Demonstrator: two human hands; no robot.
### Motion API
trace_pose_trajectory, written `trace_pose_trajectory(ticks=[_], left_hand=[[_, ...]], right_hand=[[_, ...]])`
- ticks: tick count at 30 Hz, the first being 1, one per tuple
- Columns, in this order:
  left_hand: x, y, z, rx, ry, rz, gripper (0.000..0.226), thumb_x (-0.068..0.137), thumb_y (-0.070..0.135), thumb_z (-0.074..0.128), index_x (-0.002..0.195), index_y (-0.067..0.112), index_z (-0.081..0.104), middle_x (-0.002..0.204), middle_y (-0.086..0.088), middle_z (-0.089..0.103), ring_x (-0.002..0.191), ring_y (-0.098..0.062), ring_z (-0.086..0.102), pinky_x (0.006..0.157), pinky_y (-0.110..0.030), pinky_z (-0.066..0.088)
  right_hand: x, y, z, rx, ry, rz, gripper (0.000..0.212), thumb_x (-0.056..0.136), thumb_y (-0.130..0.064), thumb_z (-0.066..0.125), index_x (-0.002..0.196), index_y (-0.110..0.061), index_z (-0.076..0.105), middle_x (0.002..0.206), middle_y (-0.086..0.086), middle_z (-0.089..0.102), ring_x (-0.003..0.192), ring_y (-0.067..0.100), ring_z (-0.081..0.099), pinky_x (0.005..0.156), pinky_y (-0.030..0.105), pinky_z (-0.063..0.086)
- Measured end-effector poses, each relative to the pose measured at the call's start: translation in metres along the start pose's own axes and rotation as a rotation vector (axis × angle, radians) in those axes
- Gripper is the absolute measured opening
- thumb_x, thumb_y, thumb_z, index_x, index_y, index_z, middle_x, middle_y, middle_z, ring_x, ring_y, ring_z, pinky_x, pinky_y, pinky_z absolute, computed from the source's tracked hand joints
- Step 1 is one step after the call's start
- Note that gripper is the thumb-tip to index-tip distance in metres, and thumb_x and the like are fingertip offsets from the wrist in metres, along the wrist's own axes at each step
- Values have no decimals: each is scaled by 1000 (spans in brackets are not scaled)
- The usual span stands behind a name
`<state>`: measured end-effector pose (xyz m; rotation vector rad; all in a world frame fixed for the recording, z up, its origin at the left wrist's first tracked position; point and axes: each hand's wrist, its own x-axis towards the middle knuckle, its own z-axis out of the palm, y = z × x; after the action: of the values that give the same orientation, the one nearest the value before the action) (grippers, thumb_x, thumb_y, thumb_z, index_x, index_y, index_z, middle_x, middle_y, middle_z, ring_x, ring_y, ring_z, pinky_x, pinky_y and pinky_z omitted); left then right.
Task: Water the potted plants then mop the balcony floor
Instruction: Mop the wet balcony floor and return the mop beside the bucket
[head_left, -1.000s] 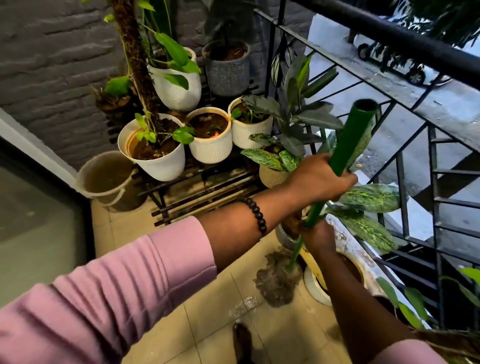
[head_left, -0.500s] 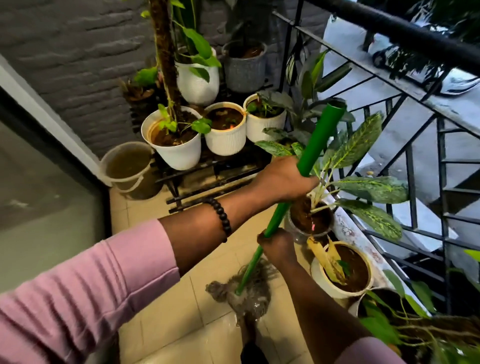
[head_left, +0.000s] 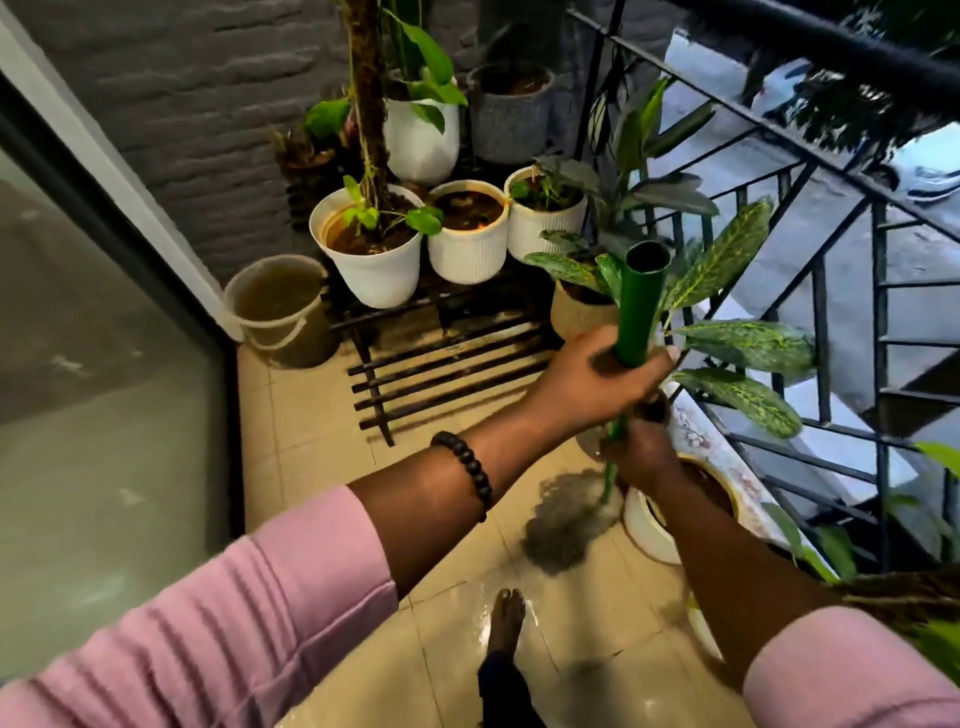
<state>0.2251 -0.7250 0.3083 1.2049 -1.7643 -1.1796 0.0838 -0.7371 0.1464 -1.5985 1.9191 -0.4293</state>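
While both hands, left hand above right hand, grip the near-upright mop handle, the mop head on the floor is blurred, handle partly hidden btwn fists.

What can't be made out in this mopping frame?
All in the head view:
- Mop head: motion-blurred, so its strands and contact with the floor are unclear.
- Mop handle: partly covered by the left hand and right hand.
- Pot by the railing: mostly hidden behind the right forearm.
- Bucket: murky inside, contents unclear.
- Street beyond the railing: blurred, too small.
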Motion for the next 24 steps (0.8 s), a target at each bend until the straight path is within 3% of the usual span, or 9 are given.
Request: trace_pose_trajectory(ticks=[3,5,6,9,12,15,17,22,24], left_hand=[[-9,-10,18,37,37,33,41,96,23,64,64,2,48,60,-13,43,55,-16,43,56,-30,33],[-14,-8,22,69,89,-2,43,94,25,64,60,16,40,56,3,34,51,-5,34,52,-22,27],[-14,-6,23,67,100,-35,45,93,25,64,58,18,37,52,3,32,48,-5,34,49,-19,26],[-15,8,15,59,103,-109,47,90,25,63,53,19,35,45,5,38,46,-2,46,51,-17,37],[-20,24,6,65,71,-163,40,88,27,63,53,18,47,49,4,59,66,-16,73,72,-26,55],[-28,31,10,2,71,-208,32,91,25,60,60,16,55,59,-4,69,72,-24,76,85,-32,58],[-31,28,22,-78,100,-231,34,94,25,58,62,14,57,62,-9,69,72,-29,76,84,-32,58],[-38,14,83,-150,93,-186,44,95,30,59,54,16,57,58,-5,66,63,-21,72,76,-32,60],[-36,13,106,-163,71,-148,43,93,31,60,55,11,57,55,-10,63,62,-28,69,76,-42,60]], right_hand=[[-10,7,4,-50,31,-46,26,82,-6,66,107,2,67,108,25,65,104,40,60,84,38,45],[-20,3,7,-20,52,-40,13,81,-4,65,93,3,67,100,29,66,99,41,62,76,35,43],[-25,1,8,0,56,-24,8,80,-2,65,86,2,66,95,32,66,93,42,63,68,32,37],[-46,-8,8,35,62,40,21,80,-7,67,94,8,67,93,31,66,87,38,64,63,29,33],[-69,-12,5,16,-18,47,28,81,-18,65,103,0,67,99,23,66,92,35,63,74,37,49],[-91,-5,1,-96,-69,7,28,82,-27,64,99,-4,68,89,18,68,85,32,64,66,31,43],[-99,9,-5,-111,-82,23,27,82,-29,64,98,-7,68,84,14,67,78,30,63,61,27,36],[-98,65,-36,-169,-96,96,16,80,-24,68,90,-12,69,86,14,70,81,33,67,63,32,45],[-94,84,-47,-163,-44,99,10,79,-18,67,84,-10,67,83,17,69,81,36,65,64,34,44]])
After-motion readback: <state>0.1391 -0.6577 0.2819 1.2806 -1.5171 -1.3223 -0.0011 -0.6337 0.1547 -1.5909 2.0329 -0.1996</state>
